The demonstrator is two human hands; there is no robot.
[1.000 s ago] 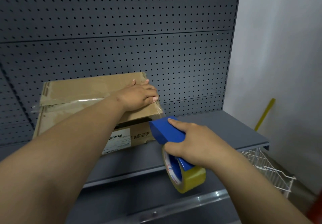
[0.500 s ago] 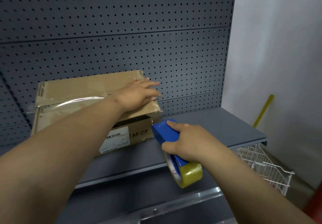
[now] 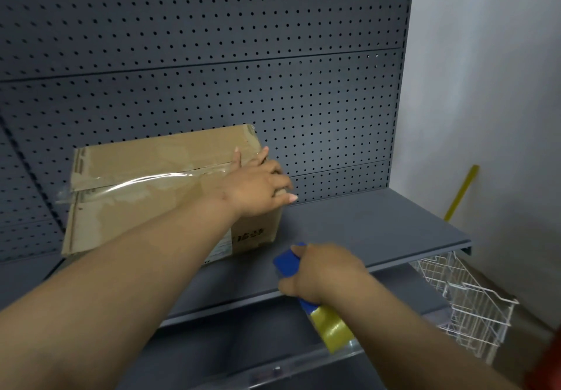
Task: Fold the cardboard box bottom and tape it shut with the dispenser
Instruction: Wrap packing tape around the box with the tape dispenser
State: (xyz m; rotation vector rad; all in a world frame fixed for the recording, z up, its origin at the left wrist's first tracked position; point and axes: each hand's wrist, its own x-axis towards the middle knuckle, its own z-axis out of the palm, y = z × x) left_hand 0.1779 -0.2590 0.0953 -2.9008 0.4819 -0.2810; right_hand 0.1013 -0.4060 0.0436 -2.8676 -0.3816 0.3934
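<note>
The cardboard box (image 3: 158,189) sits on the grey shelf (image 3: 364,231), toward the shelf's back-left, close against the pegboard panel (image 3: 212,55). Its folded flaps face up, and a strip of clear tape (image 3: 136,181) runs along the seam between them, with a loose end sticking out past the box's left edge. A white label on the front face is mostly hidden behind the forearm.

Left hand (image 3: 258,186) is on the box's right end, fingers curled over that edge and gripping it, two fingertips resting up on the top flap.

Right hand (image 3: 324,271) is out over the shelf's front edge, well apart from the box, its grip wrapped round the blue tape dispenser (image 3: 287,263). The blue body pokes out above the fingers; the yellowish tape roll (image 3: 332,329) hangs below the hand, in front of the shelf's lip. It's a bit blurred here.

Beyond the shelf's right end, a white wire basket (image 3: 467,304) sits lower down, and a yellow stick (image 3: 461,192) leans against the pale wall (image 3: 485,70).
</note>
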